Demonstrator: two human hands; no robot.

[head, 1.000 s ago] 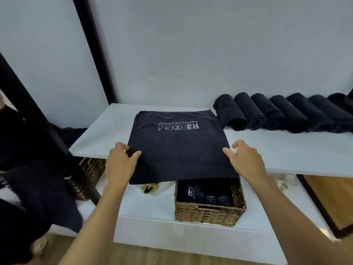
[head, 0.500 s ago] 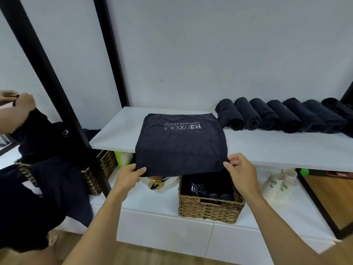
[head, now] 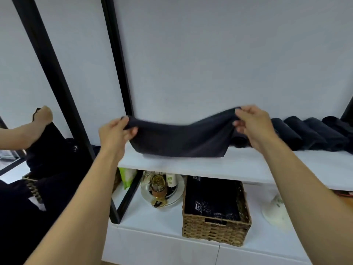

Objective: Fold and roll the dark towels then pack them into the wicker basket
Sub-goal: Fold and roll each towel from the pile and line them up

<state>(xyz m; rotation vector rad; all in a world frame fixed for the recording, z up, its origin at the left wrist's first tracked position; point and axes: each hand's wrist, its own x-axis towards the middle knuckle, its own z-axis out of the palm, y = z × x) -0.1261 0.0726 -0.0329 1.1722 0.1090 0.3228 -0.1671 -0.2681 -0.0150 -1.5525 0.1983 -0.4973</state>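
Note:
A dark towel [head: 181,138] hangs lifted above the white upper shelf [head: 248,165], its lower fold still on the shelf. My left hand [head: 116,131] pinches its left near corner and my right hand [head: 252,121] pinches its right near corner, both raised. Several rolled dark towels [head: 305,134] lie in a row on the shelf to the right. The wicker basket [head: 215,230] sits on the lower shelf beneath, holding dark towels with white print.
A black frame post [head: 114,73] rises behind the shelf's left end. Another person's hand [head: 43,114] holds dark cloth at far left. A glass dish with bottles [head: 162,190], a green packet [head: 126,177] and a white patterned object [head: 275,211] share the lower shelf.
Both hands slid to the towel's near corners, gripped them and lifted that edge up off the shelf. The view has tilted upward.

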